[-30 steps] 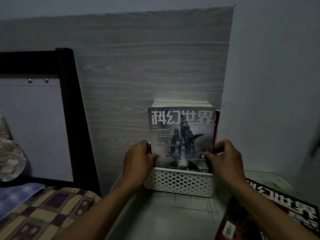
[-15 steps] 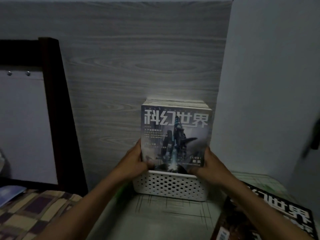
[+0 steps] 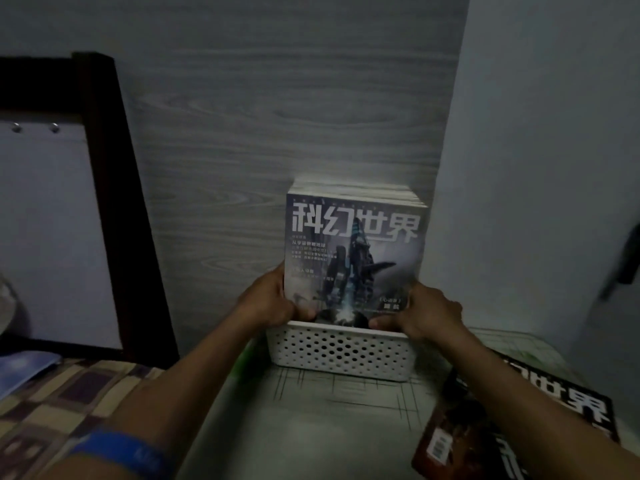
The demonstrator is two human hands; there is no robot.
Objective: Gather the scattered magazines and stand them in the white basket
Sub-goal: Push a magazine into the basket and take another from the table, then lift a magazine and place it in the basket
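**Stack of magazines steadied upright in the basket, more left on the table**

At the far left a bed with a checked cover (image 3: pixel 59 393) and a dark headboard frame (image 3: pixel 114 188) borders the scene; a blue wristband (image 3: pixel 117 452) shows on the left forearm near the bottom edge.

The left hand (image 3: pixel 268 303) grips the left edge of the front magazine (image 3: pixel 353 258), thumb on the cover and fingers hidden behind, seemingly to keep the stack from fanning out or tipping forward. That magazine stands upright at the front of a stack of magazines (image 3: pixel 356 189) whose page tops show behind it, all with their lower ends inside the white basket (image 3: pixel 341 355). The perforated basket sits at the back edge of the table (image 3: pixel 311 427), against the wood-grain wall panel (image 3: pixel 277 133), which likely props the stack from behind.

The cover reads 科幻世界 in large white characters above a dark mechanical figure. A smaller line below looks like 从宇宙俯瞰地球, though it is blurred; the finer text beneath cannot be read.

The right hand (image 3: pixel 429 313) holds the lower right corner of the same cover, fingers curled onto its front just above the basket rim.

At the table's near right corner lie loose magazines (image 3: pixel 540 420), not yet gathered. The black one carries the same 科幻世界 title, seen upside down, and a barcode label (image 3: pixel 438 445) shows on a reddish cover.
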